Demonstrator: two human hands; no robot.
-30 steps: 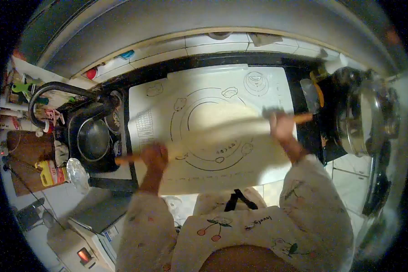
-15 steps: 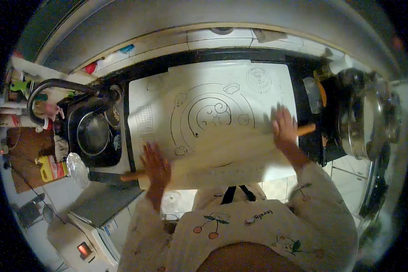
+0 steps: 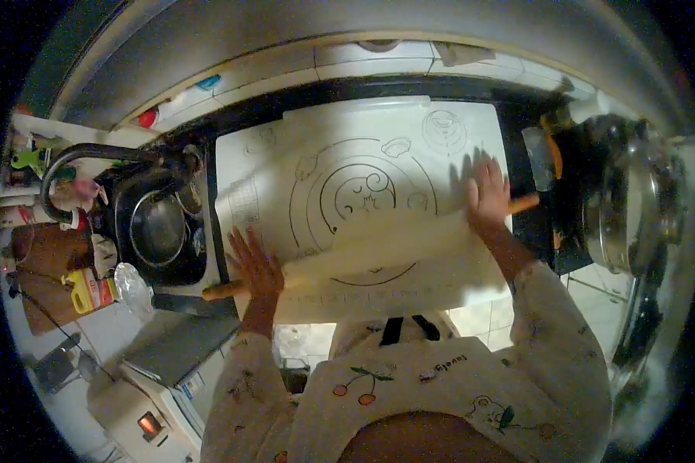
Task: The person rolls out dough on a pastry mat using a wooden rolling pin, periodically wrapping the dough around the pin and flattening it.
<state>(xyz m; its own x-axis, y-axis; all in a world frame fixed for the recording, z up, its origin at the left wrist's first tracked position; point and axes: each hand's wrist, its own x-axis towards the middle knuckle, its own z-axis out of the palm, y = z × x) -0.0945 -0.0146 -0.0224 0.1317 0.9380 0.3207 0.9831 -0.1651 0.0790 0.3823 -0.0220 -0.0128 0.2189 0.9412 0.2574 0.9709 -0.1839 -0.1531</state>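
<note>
A rolling pin (image 3: 378,243) lies slantwise over a white printed mat (image 3: 455,270), its right end farther from me. Its middle is pale and blurred, so I cannot tell whether dough is wrapped around it. Orange-brown handles stick out at both ends. My left hand (image 3: 256,268) rests flat on the pin near its left handle, fingers spread. Near the right handle, my right hand (image 3: 488,191) lies palm down on the pin with fingers stretched forward. Line drawings of circles and small figures show on the mat beyond the pin.
Left of the mat is a black sink (image 3: 197,266) with a round pan (image 3: 160,228) and a dark curved faucet (image 3: 93,150). A yellow bottle (image 3: 81,292) stands farther left. Metal pots (image 3: 614,197) are at the right, beside a clear container (image 3: 537,158).
Both hands have moved forward, away from my body, and the rolling pin has shifted slightly forward under them. The fingers stay outstretched.
</note>
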